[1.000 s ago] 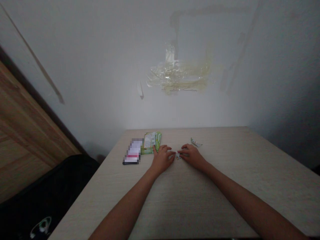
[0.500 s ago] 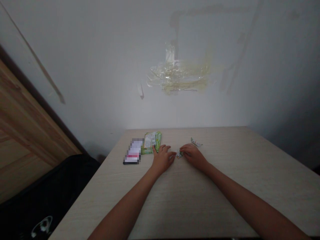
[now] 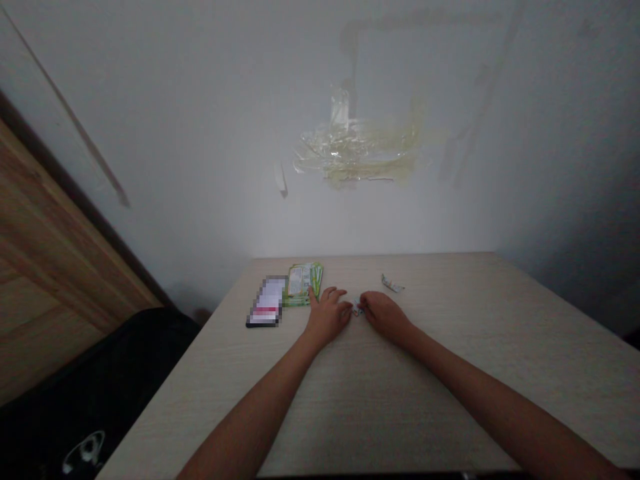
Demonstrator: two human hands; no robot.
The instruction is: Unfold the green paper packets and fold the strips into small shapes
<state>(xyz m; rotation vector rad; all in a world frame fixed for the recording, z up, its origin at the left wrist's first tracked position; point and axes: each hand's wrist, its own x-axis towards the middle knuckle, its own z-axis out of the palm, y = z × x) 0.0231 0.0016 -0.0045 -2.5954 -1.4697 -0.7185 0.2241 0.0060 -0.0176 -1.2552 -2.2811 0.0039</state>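
Between my two hands is a small, crumpled white-and-green printed piece [image 3: 357, 308], perhaps paper or wrapper; the fingers partly hide it. My left hand [image 3: 326, 315] rests low over the table, its thumb and forefinger closed at the left edge of the piece, the other fingers spread. At the opposite edge, my right hand [image 3: 387, 316] pinches it with curled fingers. Just beyond the left fingertips lies a stack of green-and-white printed packets [image 3: 302, 280]. A narrow, folded printed strip [image 3: 393, 284] lies past the right hand, touching neither hand.
A phone [image 3: 267, 303] with a blurred screen lies left of the packets. The pale wooden table [image 3: 450, 300] meets a wall [image 3: 225, 167] bearing peeling clear tape [image 3: 350, 150]. On the left are a wooden panel [image 3: 45, 267] and a black bag-like item [image 3: 100, 373].
My right fingers have curled in more tightly at the small piece, which has shifted slightly. The left fingers have moved a little right, off the packets' edge. Everything else stays put.
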